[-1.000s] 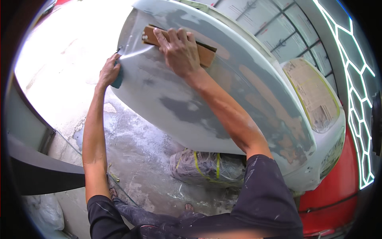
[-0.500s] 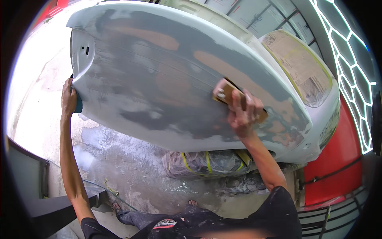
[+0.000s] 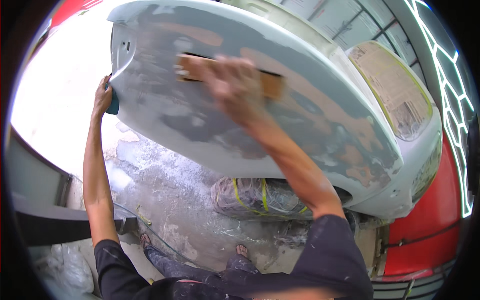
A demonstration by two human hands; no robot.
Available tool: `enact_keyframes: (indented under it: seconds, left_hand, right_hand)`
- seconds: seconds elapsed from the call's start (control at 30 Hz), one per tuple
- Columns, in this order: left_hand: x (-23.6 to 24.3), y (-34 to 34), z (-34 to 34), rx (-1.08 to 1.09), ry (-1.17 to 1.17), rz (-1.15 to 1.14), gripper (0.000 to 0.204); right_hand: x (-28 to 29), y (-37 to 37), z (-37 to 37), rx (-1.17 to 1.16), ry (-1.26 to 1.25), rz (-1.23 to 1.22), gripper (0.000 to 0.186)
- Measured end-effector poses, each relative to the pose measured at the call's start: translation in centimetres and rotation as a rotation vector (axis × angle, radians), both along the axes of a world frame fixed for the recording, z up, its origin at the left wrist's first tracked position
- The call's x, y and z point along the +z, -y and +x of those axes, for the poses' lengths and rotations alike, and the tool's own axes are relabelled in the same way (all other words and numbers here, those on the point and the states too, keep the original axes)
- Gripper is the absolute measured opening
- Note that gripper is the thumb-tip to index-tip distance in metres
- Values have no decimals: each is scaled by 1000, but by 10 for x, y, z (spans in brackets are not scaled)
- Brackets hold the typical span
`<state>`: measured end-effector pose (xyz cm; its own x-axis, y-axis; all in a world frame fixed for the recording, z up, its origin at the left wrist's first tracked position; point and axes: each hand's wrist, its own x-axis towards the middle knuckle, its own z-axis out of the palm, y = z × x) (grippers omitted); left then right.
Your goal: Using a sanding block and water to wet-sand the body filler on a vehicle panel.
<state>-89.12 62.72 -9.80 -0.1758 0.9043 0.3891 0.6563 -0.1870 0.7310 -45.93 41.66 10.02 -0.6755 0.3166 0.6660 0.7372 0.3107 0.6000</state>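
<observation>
A large curved car panel (image 3: 210,115), patched in white, grey and tan, spreads in front of me; it looks like a door. My right hand (image 3: 235,85), blurred by motion, is closed around a long brown sanding block (image 3: 272,86) lying against the upper middle of the panel. At the panel's left edge, below a small dark slot, my left hand (image 3: 103,97) is wrapped around the rim. A teal piece (image 3: 114,104), perhaps a pad or cloth, shows beside its fingers; whether that hand holds it is unclear.
Under the panel lies a plastic-wrapped bulk (image 3: 250,196) with yellow tape. Paper-masked glass (image 3: 390,85) is at the upper right, near a red wall (image 3: 425,225). A thin hose (image 3: 167,250) crosses the stained floor (image 3: 165,165) by my feet. A dark beam (image 3: 65,227) stands at left.
My right hand has moved the sanding block up and left across the panel, and that arm is stretched farther. My left hand stays on the edge. The view has shifted slightly.
</observation>
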Motion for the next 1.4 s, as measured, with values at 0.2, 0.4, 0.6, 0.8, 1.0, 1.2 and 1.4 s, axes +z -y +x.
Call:
enact_keyframes:
  seconds: [0.2,0.4,0.6,0.8,1.0,1.2,1.4]
  left_hand:
    - [23,3,46,-3,-19,24,56]
    - [9,16,47,-20,-106,-35,52]
    - [12,10,57,-56,-78,128,50]
    - [3,-5,29,-92,27,12,51]
    - [21,3,38,-90,62,28,48]
    - [2,10,48,-22,-88,101,44]
    - [-2,1,61,-1,-40,96,49]
  right_hand:
    - [16,214,292,-347,143,-33,56]
    - [16,82,104,-259,138,-18,63]
    - [24,-88,-88,-48,95,138,56]
    - [-27,-40,-31,27,143,7,56]
    - [-28,202,249,-303,213,-66,56]
    - [-14,116,132,-249,150,-38,62]
    - [20,-55,-48,-103,142,86,54]
